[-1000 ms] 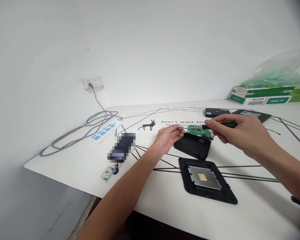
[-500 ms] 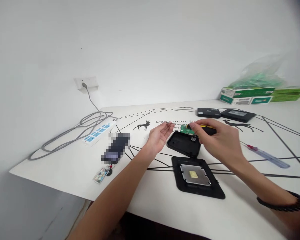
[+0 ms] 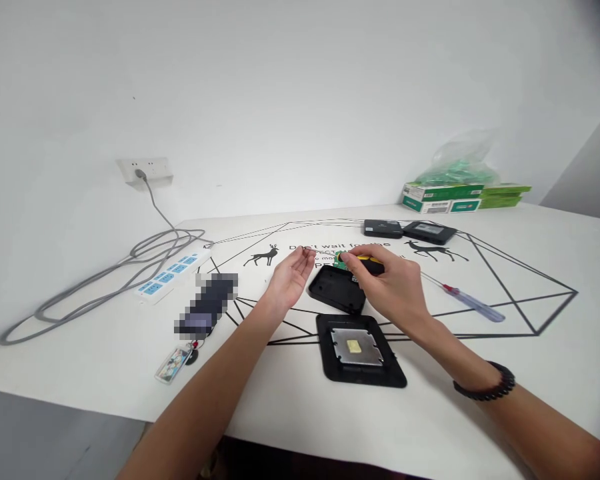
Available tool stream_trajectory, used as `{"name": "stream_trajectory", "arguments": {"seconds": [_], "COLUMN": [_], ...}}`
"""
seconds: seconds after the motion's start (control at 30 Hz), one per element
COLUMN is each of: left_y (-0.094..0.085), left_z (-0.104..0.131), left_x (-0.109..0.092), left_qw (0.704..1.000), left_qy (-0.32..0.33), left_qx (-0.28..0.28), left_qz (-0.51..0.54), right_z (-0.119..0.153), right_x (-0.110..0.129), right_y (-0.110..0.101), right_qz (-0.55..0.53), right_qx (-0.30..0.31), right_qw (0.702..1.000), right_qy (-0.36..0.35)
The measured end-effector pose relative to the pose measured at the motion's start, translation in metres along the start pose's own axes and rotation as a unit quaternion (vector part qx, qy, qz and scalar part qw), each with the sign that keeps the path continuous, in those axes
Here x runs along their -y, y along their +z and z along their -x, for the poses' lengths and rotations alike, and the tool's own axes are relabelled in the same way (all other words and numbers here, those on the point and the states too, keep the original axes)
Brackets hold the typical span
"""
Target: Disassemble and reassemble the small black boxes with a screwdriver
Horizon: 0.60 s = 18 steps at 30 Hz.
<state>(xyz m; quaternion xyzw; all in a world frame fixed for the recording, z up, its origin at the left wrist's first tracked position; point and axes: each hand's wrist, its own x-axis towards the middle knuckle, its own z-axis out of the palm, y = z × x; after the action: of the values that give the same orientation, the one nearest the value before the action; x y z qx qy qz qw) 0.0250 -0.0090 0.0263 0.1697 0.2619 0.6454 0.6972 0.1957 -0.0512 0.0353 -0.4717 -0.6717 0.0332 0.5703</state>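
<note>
My right hand point(image 3: 387, 277) is closed around the yellow and black handle of a screwdriver point(image 3: 373, 264). Its thin shaft points left, to the fingertips of my left hand point(image 3: 291, 275). Palm up and fingers curled, the left hand has its fingertips together at the shaft's tip; anything small between them is too tiny to make out. Behind the right hand, a green circuit board point(image 3: 338, 261) shows in part. Just below lies an open black plastic casing point(image 3: 336, 288). Nearer to me is a black cover point(image 3: 395, 370) with a silver metal plate point(image 3: 365, 357) and a yellowish pad on it.
A clear-handled screwdriver point(image 3: 475, 303) lies to the right. Two black devices, one point(image 3: 383, 229) beside the other point(image 3: 430, 232), rest farther back, near green boxes point(image 3: 443, 193). On the left are a power strip point(image 3: 175, 275), its grey cable point(image 3: 80, 293), a blurred dark phone-like object point(image 3: 207, 303) and a keychain point(image 3: 173, 363).
The whole view has shifted, so things on the table appear farther left. The left fingertips have drawn in around the screwdriver's tip. The right hand still grips the screwdriver.
</note>
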Motion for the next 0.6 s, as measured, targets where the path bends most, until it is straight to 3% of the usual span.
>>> {"name": "stream_trajectory", "arguments": {"seconds": [0.6], "left_y": [-0.0003], "left_z": [0.001], "left_x": [-0.0009], "left_qw": [1.0], "left_qy": [-0.011], "left_qx": [0.006], "left_qz": [-0.005], "right_z": [0.0004], "right_x": [0.0014], "right_y": [-0.0031], "right_qz": [-0.01], "right_qx": [-0.005], "right_qw": [1.0], "right_qy": [0.001]}}
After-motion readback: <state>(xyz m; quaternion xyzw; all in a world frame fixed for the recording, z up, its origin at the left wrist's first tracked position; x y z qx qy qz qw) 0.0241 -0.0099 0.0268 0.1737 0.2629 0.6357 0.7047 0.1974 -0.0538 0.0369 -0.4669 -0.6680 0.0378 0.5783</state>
